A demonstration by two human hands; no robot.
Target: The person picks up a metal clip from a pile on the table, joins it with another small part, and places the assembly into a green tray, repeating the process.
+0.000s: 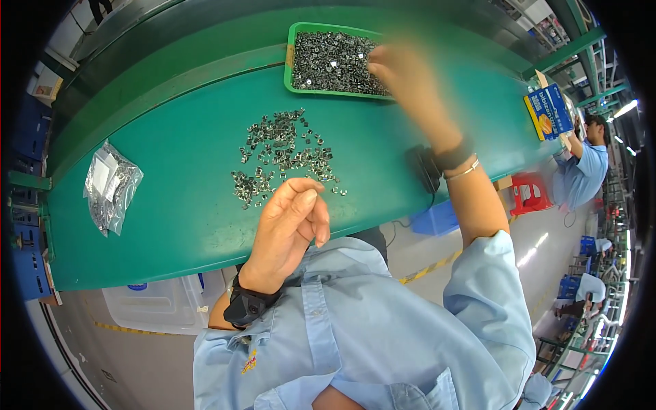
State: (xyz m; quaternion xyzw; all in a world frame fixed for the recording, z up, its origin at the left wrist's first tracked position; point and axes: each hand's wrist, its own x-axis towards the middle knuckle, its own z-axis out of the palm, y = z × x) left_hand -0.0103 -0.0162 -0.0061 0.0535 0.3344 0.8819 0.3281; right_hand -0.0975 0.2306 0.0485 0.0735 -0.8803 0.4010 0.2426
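Note:
A green tray (290, 65) full of small shiny metal parts (335, 58) stands at the back of the green table. My right hand (403, 72) is over the tray's right end, partly smeared, with thumb and fingers drawn together; what they hold, if anything, is hidden. On the table in front of the tray lies a loose spread of the same small square metal pieces (277, 137). Just at the near side of that spread, my left hand (290, 215) is raised with its fingers curled and the thumb close to the index finger. Anything in that pinch is too small to name.
A clear plastic bag of parts (113, 188) lies on the table's left. A dark device with a cable (428, 167) sits by my right wrist. At right are a blue box (550, 113), a red stool (529, 195) and a co-worker (584, 164). A clear bin (150, 304) is below the table.

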